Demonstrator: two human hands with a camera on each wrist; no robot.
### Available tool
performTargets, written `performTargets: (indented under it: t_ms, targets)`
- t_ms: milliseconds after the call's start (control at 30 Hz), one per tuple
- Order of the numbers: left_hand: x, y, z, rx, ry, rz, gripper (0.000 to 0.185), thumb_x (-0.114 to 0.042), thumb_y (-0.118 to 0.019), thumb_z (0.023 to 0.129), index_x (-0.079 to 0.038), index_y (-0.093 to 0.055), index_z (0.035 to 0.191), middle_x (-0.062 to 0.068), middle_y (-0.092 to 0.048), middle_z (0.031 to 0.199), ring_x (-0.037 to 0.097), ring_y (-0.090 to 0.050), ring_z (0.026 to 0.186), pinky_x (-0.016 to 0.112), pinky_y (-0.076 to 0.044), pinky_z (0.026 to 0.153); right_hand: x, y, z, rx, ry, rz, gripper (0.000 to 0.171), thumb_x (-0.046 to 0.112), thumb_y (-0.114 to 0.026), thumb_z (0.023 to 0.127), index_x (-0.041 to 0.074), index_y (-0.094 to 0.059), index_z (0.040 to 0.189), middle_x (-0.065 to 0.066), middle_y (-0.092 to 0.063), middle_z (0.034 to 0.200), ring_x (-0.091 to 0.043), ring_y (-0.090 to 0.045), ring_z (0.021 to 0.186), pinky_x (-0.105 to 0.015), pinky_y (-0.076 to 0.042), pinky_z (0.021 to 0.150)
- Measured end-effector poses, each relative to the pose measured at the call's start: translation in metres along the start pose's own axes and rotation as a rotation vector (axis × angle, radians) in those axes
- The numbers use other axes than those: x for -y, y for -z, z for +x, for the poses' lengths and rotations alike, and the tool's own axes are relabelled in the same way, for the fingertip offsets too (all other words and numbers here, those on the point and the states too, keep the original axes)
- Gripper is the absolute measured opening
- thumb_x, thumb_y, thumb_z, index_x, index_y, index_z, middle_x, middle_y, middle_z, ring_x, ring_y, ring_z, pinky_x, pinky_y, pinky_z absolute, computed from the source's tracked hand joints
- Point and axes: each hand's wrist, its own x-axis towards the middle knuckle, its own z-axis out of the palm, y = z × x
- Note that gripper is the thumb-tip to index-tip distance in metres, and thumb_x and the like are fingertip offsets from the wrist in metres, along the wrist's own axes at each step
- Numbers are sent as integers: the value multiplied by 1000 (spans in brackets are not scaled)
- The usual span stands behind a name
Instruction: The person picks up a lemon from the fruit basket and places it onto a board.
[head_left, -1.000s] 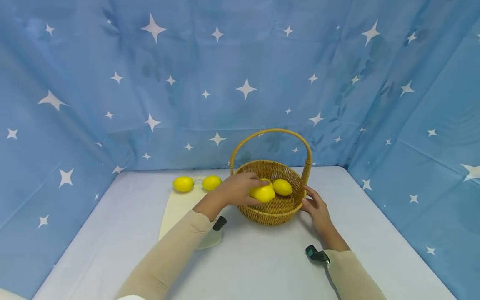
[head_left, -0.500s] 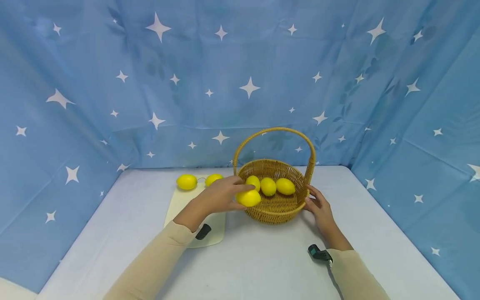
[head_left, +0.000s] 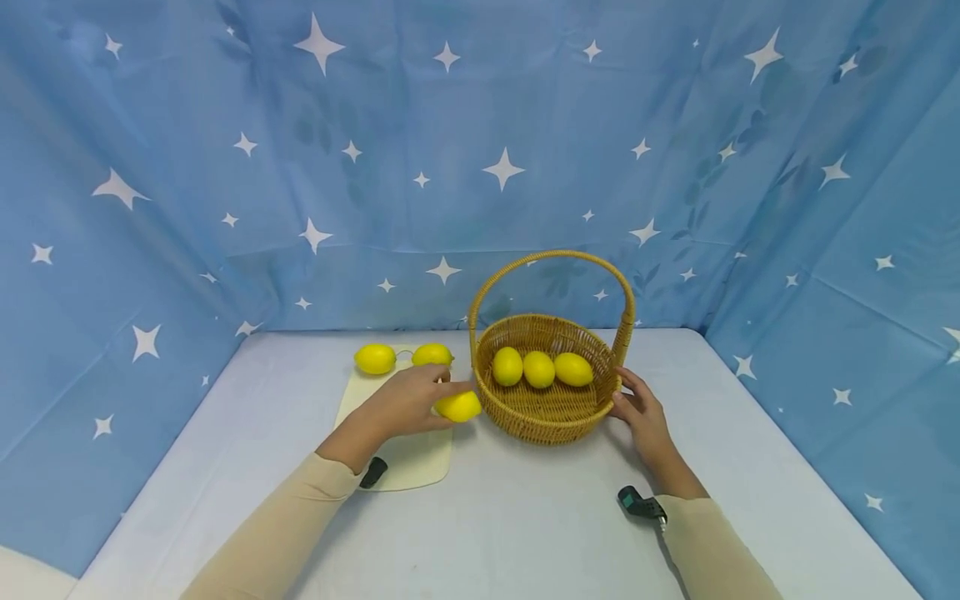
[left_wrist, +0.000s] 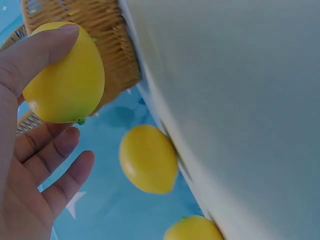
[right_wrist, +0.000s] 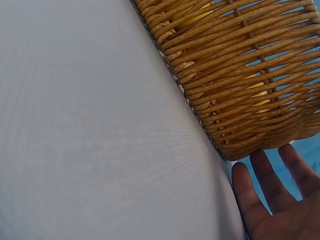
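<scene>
In the head view, my left hand (head_left: 408, 404) holds a yellow lemon (head_left: 459, 407) over the right side of a cream board (head_left: 416, 462), just left of the wicker basket (head_left: 551, 429). The left wrist view shows the thumb laid across this lemon (left_wrist: 67, 75), while several other fingers extend below it. Three lemons (head_left: 538, 369) lie in a row inside the basket. My right hand (head_left: 645, 421) is at the basket's right rim. Seen from the right wrist, its extended fingers (right_wrist: 270, 185) have their tips against the woven side.
Two more lemons, one on the left (head_left: 375, 359) and one on the right (head_left: 432, 356), lie at the board's far end. The basket's tall arched handle (head_left: 555, 255) rises above it. A blue star-patterned curtain (head_left: 375, 167) surrounds the white table (head_left: 525, 533).
My left hand has moved left, out of the basket and over the board, carrying a lemon. Three lemons now show inside the basket. The right hand has stayed at the rim.
</scene>
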Motion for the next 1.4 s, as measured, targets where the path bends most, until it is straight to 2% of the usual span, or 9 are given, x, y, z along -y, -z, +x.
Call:
performTargets:
  t_ms: [167, 367, 533, 667, 800, 1033, 1300, 1400]
  targets:
    - [14, -9, -6, 19, 36, 31, 51, -41, -76, 82, -30, -63, 130, -3, -51, 91, 13, -41, 66, 25, -37, 56, 1, -1, -1, -2, -5, 5, 54, 26, -52, 103, 17, -32, 152, -18, -31, 150, -20, -54, 117, -24, -54, 81]
    - [31, -11, -10, 23, 76, 61, 52, -41, -76, 81, -25, -65, 129, -1, -54, 92, 14, -44, 72, 27, -40, 61, 1, 0, 0, -5, -28, -1, 55, 26, -51, 103, 17, -31, 153, -17, -30, 151, -24, -51, 120, -23, -53, 82]
    - [39, -8, -15, 43, 103, 41, 52, -40, -78, 80, -22, -67, 127, -1, -54, 90, 15, -46, 74, 29, -42, 62, 14, -1, -2, 18, 5, 21, 54, 16, -49, 103, 6, -28, 153, -24, -29, 149, -26, -52, 118, -24, -54, 81]
    - [42, -5, -17, 70, 135, 16, 52, -40, -78, 80, -21, -67, 127, -1, -53, 89, 16, -46, 72, 31, -42, 62, 29, -4, -5, 33, 46, 33, 52, 10, -46, 104, -2, -27, 151, -29, -30, 146, -29, -54, 117, -27, -54, 81]
    - [45, -6, -18, 102, 144, 30, 51, -41, -77, 81, -21, -66, 127, 0, -54, 91, 15, -47, 72, 30, -43, 62, 35, -4, -6, 34, 45, 24, 52, 10, -46, 103, -2, -28, 150, -29, -31, 146, -29, -54, 117, -29, -54, 82]
    - [44, -11, -17, 147, 160, -18, 56, -42, -77, 81, -21, -63, 132, 2, -60, 102, 18, -54, 82, 34, -48, 70, 33, -5, -7, 32, 19, 18, 52, 12, -47, 103, 0, -28, 151, -28, -31, 146, -37, -51, 119, -25, -54, 81]
    - [43, -10, -15, 178, 194, -22, 55, -41, -74, 82, -22, -63, 132, 1, -61, 103, 17, -56, 86, 35, -49, 74, 32, -5, -7, 34, 28, 8, 52, 11, -46, 104, -2, -27, 151, -29, -31, 146, -32, -53, 117, -28, -54, 81]
    - [43, -11, -13, 176, 192, -31, 56, -40, -75, 81, -21, -63, 132, 1, -61, 104, 18, -55, 88, 35, -48, 75, 23, -3, -5, 33, 25, 11, 53, 12, -47, 104, 0, -27, 151, -29, -30, 146, -31, -54, 116, -30, -54, 82]
